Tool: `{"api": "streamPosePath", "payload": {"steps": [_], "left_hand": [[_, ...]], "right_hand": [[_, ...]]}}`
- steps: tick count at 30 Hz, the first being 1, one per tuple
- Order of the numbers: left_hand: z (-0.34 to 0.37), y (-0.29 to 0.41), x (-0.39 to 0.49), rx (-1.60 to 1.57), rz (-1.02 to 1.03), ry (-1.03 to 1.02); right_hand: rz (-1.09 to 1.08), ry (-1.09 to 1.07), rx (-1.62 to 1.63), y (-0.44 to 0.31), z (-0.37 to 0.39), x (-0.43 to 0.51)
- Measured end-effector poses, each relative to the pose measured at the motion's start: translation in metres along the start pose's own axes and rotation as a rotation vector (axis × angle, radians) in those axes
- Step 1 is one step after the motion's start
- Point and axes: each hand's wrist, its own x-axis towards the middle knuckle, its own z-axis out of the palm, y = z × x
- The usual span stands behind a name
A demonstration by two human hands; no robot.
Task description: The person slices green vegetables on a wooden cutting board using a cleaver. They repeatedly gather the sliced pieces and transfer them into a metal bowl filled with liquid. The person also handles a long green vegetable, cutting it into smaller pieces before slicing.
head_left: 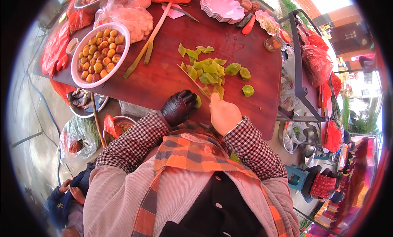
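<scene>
My left hand (179,107), in a black glove, presses a green vegetable piece (198,101) against the dark red tabletop (153,83) near its front edge. Most of that piece is hidden under the fingers. My right hand (226,113), bare, grips a knife whose thin blade (194,80), seen almost edge-on, slants away to the upper left. Just beyond the blade lies a loose heap of cut green slices (210,69), perhaps celtuce stem. Thicker green chunks (248,90) sit to the right of the heap. The knife's handle is hidden in my fist.
A pink-white basin (74,72) of small yellow-red fruits stands at left, beside a leek-like stalk (153,37). Stacked pink plates (221,7), an orange-red-handled tool (249,24) and a glass jar (273,43) stand at the back right. A person (69,200) is at lower left.
</scene>
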Motion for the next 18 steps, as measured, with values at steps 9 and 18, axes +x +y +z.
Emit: {"api": "streamPosePath", "payload": {"steps": [9,18], "left_hand": [[-0.001,-0.006,-0.001,-0.018,0.032,-0.094],[0.014,-0.015,-0.007,0.001,0.069,0.029]], "right_hand": [[-0.003,-0.05,-0.036,-0.002,0.014,-0.008],[-0.016,-0.019,-0.022,0.001,0.03,-0.007]]}}
